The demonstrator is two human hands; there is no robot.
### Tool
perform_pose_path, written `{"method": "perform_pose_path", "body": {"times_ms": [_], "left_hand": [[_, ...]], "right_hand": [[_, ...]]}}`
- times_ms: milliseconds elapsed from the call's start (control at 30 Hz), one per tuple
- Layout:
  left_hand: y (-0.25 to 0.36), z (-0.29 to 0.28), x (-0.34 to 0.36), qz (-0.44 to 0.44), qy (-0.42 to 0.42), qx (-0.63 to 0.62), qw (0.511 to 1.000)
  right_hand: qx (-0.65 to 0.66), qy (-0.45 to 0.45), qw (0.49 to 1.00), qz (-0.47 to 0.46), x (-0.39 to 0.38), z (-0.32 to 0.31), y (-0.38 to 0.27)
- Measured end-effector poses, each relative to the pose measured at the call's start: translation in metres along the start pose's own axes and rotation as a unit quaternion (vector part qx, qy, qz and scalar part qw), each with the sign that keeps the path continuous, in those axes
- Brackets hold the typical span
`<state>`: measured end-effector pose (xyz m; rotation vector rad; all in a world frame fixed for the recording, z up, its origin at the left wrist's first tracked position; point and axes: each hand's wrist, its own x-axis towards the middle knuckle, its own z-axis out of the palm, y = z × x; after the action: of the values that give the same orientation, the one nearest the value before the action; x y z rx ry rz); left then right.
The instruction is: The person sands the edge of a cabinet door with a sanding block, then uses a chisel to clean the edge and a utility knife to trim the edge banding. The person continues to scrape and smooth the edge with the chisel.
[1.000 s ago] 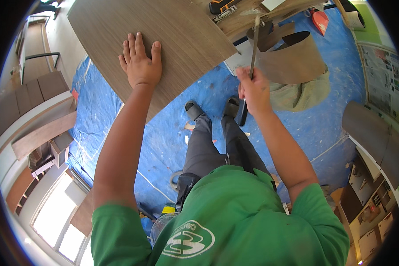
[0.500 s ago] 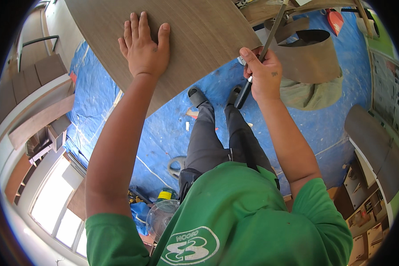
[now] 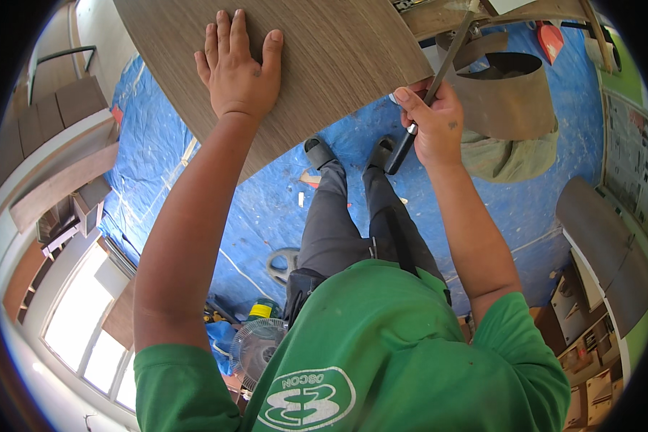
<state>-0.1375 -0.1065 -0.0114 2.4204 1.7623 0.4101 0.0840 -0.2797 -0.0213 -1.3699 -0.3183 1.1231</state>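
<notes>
My left hand point(image 3: 244, 83) lies flat with spread fingers on a brown wood-grain board point(image 3: 331, 54). In my right hand point(image 3: 440, 126) is a long, narrow metal file point(image 3: 453, 55) with a black handle point(image 3: 403, 153). Its blade slants up and to the right, passing close to the board's right corner. My right fingers curl round the blade near the handle, and the thumb points toward that corner. A small shiny piece peeks out beside the thumb; what it is I cannot make out.
Brown curved sheet point(image 3: 507, 93) forms an open ring on a cloth-covered bundle point(image 3: 515, 158) at right. Blue sheeting point(image 3: 403, 237) covers the floor. A fan point(image 3: 259, 351) stands at lower left. Brown panels point(image 3: 612, 252) lean at far right. A wooden surface point(image 3: 439, 20) lies beyond the board.
The whole view has shifted slightly. My left hand stays flat on the board, and my right hand keeps its hold on the file near the corner.
</notes>
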Motion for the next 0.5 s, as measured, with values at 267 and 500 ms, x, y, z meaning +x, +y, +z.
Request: {"method": "perform_pose_path", "body": {"times_ms": [267,500], "left_hand": [[-0.0008,0.0048,0.0006,0.008,0.004,-0.001,1.0],[-0.0018,0.0033,0.0003,0.017,0.015,0.0,1.0]], "right_hand": [[0.054,-0.011,0.998,-0.002,0.0079,-0.0079,0.006],[0.011,0.005,1.0,-0.015,0.006,-0.003,0.0026]]}}
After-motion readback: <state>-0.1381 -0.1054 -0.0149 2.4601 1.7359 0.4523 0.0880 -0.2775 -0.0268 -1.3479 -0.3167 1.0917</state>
